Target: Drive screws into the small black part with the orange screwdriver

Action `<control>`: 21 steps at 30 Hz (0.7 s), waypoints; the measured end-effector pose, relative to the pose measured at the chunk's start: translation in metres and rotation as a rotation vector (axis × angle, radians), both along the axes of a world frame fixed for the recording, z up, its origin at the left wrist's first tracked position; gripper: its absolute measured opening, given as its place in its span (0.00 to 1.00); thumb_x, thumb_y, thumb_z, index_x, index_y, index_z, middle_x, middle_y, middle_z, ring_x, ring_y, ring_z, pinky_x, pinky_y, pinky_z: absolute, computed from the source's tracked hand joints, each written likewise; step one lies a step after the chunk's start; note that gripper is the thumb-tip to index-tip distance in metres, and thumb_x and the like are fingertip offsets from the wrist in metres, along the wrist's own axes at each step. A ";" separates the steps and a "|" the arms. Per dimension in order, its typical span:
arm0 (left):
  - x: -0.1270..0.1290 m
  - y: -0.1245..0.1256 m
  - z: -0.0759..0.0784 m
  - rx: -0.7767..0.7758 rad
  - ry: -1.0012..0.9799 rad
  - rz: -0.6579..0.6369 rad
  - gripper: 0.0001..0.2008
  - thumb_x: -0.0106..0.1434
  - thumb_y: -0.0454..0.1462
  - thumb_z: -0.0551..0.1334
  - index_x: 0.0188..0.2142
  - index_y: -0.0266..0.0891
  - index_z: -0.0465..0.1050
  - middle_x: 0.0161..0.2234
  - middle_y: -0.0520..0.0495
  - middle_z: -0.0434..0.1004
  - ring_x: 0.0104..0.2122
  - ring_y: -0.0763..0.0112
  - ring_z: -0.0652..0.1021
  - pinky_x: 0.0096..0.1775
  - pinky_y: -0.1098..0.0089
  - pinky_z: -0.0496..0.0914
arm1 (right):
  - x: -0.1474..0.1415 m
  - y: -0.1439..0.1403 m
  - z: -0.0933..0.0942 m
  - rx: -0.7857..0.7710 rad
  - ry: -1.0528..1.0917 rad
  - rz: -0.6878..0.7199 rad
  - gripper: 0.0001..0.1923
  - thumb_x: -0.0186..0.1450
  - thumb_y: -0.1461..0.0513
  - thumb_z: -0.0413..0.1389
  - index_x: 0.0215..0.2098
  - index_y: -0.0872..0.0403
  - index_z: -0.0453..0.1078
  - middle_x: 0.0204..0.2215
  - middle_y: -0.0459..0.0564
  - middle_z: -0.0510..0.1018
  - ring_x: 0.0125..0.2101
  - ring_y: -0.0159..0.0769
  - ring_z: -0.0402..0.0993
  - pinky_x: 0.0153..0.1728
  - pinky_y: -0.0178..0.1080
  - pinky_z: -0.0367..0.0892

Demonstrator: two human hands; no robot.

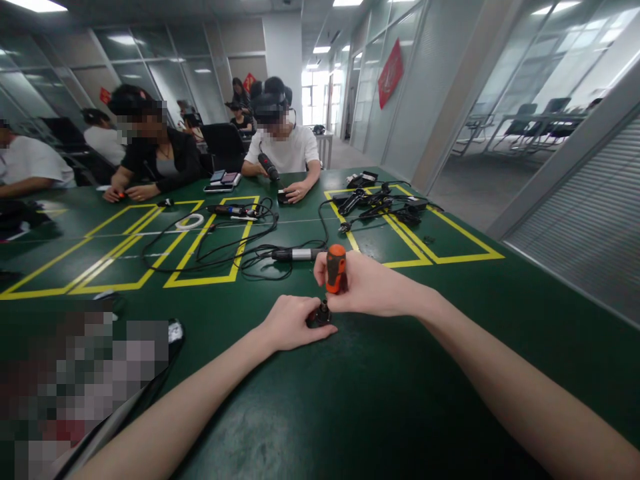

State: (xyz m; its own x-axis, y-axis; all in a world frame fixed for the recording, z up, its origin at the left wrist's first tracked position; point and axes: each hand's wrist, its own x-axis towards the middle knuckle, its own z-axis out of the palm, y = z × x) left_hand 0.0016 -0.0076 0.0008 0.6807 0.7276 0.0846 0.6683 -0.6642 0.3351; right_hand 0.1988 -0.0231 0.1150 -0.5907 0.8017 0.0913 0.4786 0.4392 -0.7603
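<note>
Screwdriver handle (pixel 335 269) is coloured orange with dark grey panels; small part (pixel 323 313) is finished in near-black. Green tabletop (pixel 280 407) is patterned with yellow tape rectangles (pixel 467 259) and strewn with black cables (pixel 410 215); black tool (pixel 301 255) is banded in silver. White is worn on a co-worker's shirt (pixel 285 153), red is shown on the hanging sign (pixel 391 73).

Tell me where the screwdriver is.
In the head view, the orange screwdriver is just right of centre, handle up in the right hand, above the small dark part that the left hand holds on the green table.
</note>
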 end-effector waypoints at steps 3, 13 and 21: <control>0.000 0.001 0.000 0.003 -0.001 0.007 0.21 0.68 0.56 0.64 0.36 0.40 0.77 0.31 0.48 0.82 0.31 0.65 0.79 0.32 0.70 0.59 | -0.001 0.002 -0.002 0.015 0.003 -0.003 0.08 0.55 0.69 0.58 0.31 0.53 0.66 0.27 0.40 0.68 0.27 0.31 0.62 0.30 0.35 0.59; 0.000 0.002 -0.002 0.014 -0.004 0.019 0.24 0.67 0.58 0.65 0.30 0.40 0.72 0.25 0.49 0.76 0.27 0.65 0.77 0.29 0.68 0.55 | -0.001 0.004 -0.002 0.046 -0.019 -0.014 0.09 0.57 0.69 0.58 0.29 0.52 0.63 0.25 0.39 0.67 0.27 0.31 0.62 0.31 0.36 0.59; 0.000 0.001 0.000 0.022 -0.003 0.010 0.23 0.68 0.57 0.64 0.33 0.40 0.74 0.27 0.49 0.78 0.28 0.66 0.78 0.30 0.69 0.57 | 0.000 0.003 -0.002 0.029 -0.011 0.027 0.09 0.57 0.69 0.60 0.31 0.52 0.64 0.27 0.40 0.69 0.28 0.32 0.63 0.33 0.36 0.60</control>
State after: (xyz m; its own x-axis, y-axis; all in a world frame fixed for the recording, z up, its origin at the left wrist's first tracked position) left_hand 0.0013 -0.0068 0.0005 0.6732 0.7323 0.1027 0.6738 -0.6647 0.3228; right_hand 0.1992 -0.0201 0.1132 -0.6132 0.7825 0.1083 0.4741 0.4742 -0.7418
